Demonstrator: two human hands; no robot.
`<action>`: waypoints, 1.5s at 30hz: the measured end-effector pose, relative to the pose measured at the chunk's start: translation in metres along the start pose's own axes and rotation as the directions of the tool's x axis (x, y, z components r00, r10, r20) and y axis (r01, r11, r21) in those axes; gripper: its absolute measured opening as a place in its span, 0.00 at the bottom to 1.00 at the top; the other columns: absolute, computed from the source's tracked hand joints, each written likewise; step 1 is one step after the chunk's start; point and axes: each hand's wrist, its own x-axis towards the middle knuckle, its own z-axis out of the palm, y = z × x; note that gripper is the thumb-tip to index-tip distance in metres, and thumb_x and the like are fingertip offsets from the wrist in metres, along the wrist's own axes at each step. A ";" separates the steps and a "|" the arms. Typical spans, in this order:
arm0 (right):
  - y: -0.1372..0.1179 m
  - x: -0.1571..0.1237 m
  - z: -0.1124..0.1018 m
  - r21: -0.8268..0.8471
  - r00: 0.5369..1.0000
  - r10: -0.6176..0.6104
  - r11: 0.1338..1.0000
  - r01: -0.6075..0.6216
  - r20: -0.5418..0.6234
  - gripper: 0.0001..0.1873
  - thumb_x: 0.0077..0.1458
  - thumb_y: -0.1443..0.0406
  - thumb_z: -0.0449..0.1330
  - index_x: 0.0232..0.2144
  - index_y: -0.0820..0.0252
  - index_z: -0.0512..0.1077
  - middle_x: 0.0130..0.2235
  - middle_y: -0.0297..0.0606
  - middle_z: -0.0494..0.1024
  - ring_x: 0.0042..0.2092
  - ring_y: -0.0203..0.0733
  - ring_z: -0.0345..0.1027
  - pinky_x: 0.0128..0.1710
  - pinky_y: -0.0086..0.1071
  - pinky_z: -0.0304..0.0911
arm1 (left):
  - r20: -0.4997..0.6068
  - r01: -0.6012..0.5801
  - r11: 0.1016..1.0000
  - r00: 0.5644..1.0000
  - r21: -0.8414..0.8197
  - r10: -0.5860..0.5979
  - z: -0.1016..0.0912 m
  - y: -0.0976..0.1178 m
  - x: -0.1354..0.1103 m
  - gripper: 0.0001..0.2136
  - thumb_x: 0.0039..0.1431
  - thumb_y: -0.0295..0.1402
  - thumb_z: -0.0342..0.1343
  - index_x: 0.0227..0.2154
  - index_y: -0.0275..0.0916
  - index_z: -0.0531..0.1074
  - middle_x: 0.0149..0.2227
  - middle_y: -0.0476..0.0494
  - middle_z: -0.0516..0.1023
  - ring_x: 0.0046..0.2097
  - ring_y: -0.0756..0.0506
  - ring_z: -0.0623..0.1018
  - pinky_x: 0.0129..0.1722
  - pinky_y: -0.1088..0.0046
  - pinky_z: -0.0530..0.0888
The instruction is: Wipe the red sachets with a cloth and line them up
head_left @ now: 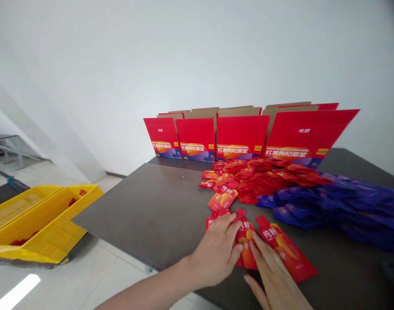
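Note:
On the dark table, my left hand [216, 254] lies over some red pouches, its fingers stretched out and its thumb apart. A red pouch [247, 254] with orange fruit printed on it lies between my two hands. The fingertips of my right hand [276, 277] rest on that pouch's right side, fingers extended and thumb apart. Another red pouch [289, 249] lies flat just right of my right hand. Beyond my left fingers is one more red pouch [223, 199]. What lies under my left palm is hidden.
A heap of red pouches [261, 176] spreads before a row of upright, open red cartons [242, 133]. Blue pouches [342, 206] are piled at the right. Yellow crates [57, 241] with a few red items inside stand left of the table [145, 215]. A white wall rises behind.

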 end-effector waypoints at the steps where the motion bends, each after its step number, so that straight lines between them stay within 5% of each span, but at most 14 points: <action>1: 0.002 -0.003 0.001 0.012 1.000 -0.026 1.000 0.026 0.016 0.36 0.59 0.57 0.50 0.65 0.65 0.47 0.61 0.49 0.63 0.60 0.49 0.58 0.53 0.40 0.60 | 0.001 -0.019 1.000 1.000 0.015 0.019 0.003 0.003 0.001 0.25 0.63 0.36 0.48 0.62 0.37 0.55 0.66 0.40 0.50 0.67 0.43 0.51 0.65 0.59 0.53; 7: 0.003 -0.008 0.003 -0.068 0.994 -0.100 0.992 0.102 0.041 0.29 0.52 0.63 0.54 0.55 0.70 0.64 0.58 0.54 0.67 0.58 0.52 0.62 0.52 0.41 0.63 | 0.055 -0.076 0.991 0.996 0.108 0.070 0.019 0.003 0.005 0.29 0.64 0.46 0.45 0.64 0.40 0.52 0.67 0.39 0.48 0.68 0.40 0.47 0.65 0.56 0.49; 11: 0.028 0.000 -0.016 -0.045 0.970 -0.233 0.971 0.237 0.076 0.27 0.54 0.64 0.52 0.57 0.65 0.63 0.58 0.44 0.69 0.57 0.42 0.63 0.51 0.32 0.65 | 0.089 -0.077 0.988 0.994 0.132 0.065 0.019 -0.002 0.005 0.31 0.63 0.50 0.44 0.64 0.40 0.51 0.67 0.37 0.49 0.67 0.38 0.50 0.65 0.55 0.51; 16: 0.074 -0.011 -0.020 -0.065 0.989 -0.110 0.991 0.117 0.094 0.30 0.53 0.57 0.56 0.58 0.57 0.64 0.61 0.42 0.64 0.59 0.47 0.61 0.51 0.39 0.66 | 0.087 -0.078 0.986 0.994 0.146 0.066 0.019 -0.003 0.005 0.32 0.61 0.51 0.46 0.64 0.41 0.52 0.66 0.35 0.49 0.67 0.37 0.51 0.64 0.53 0.52; 19: 0.083 -0.020 -0.012 -0.022 0.994 -0.060 0.998 0.062 0.090 0.25 0.53 0.59 0.55 0.53 0.56 0.68 0.58 0.42 0.69 0.56 0.46 0.66 0.49 0.37 0.67 | 0.076 -0.070 0.988 0.995 0.137 0.060 0.020 -0.003 0.005 0.32 0.61 0.51 0.46 0.64 0.41 0.52 0.67 0.35 0.49 0.67 0.37 0.51 0.64 0.53 0.52; 25: 0.057 0.002 -0.015 0.049 0.979 0.200 0.978 -0.202 0.039 0.20 0.60 0.62 0.47 0.50 0.65 0.69 0.47 0.44 0.78 0.45 0.40 0.74 0.43 0.32 0.70 | 0.065 -0.068 0.996 0.996 0.055 0.064 0.022 0.000 0.005 0.34 0.60 0.50 0.48 0.64 0.38 0.51 0.66 0.34 0.49 0.67 0.36 0.50 0.64 0.52 0.50; 30: 0.022 0.021 -0.014 -0.013 0.992 0.112 0.994 -0.111 0.053 0.22 0.58 0.57 0.50 0.46 0.67 0.72 0.47 0.47 0.77 0.46 0.46 0.72 0.43 0.38 0.70 | 0.030 -0.017 0.990 0.999 -0.137 0.021 0.017 -0.007 0.006 0.34 0.53 0.41 0.59 0.60 0.34 0.57 0.64 0.34 0.56 0.65 0.39 0.56 0.64 0.56 0.54; 33: 0.014 0.020 -0.012 -0.053 0.992 0.109 0.993 -0.105 0.069 0.25 0.57 0.54 0.52 0.46 0.69 0.73 0.47 0.50 0.77 0.46 0.49 0.71 0.44 0.40 0.68 | -0.048 0.010 0.961 0.999 -0.275 -0.025 0.001 -0.022 0.014 0.18 0.57 0.32 0.53 0.52 0.39 0.66 0.61 0.40 0.63 0.61 0.44 0.64 0.61 0.61 0.61; 36: 0.012 0.017 -0.009 -0.069 0.992 0.102 0.993 -0.096 0.078 0.29 0.54 0.52 0.54 0.51 0.66 0.70 0.53 0.50 0.72 0.52 0.53 0.66 0.46 0.43 0.66 | -0.142 0.007 0.972 0.989 -0.235 -0.041 -0.017 -0.038 0.025 0.17 0.55 0.22 0.47 0.46 0.41 0.69 0.56 0.44 0.69 0.58 0.46 0.68 0.60 0.61 0.63; 40: 0.010 0.014 -0.003 -0.035 0.995 -0.012 0.999 0.016 0.102 0.32 0.52 0.49 0.56 0.57 0.55 0.65 0.60 0.41 0.66 0.61 0.57 0.54 0.51 0.48 0.61 | -0.047 -0.093 0.986 0.995 -0.135 0.088 -0.024 -0.038 0.021 0.20 0.54 0.22 0.47 0.50 0.39 0.68 0.55 0.42 0.70 0.58 0.46 0.67 0.60 0.65 0.62; 45: 0.016 0.010 0.002 0.015 0.987 -0.041 0.999 0.039 0.158 0.32 0.53 0.50 0.56 0.59 0.51 0.62 0.62 0.37 0.63 0.64 0.54 0.49 0.55 0.48 0.56 | 0.126 -0.129 0.991 0.983 -0.042 0.133 -0.011 -0.026 -0.004 0.33 0.57 0.40 0.55 0.63 0.38 0.51 0.66 0.36 0.51 0.66 0.40 0.52 0.64 0.54 0.53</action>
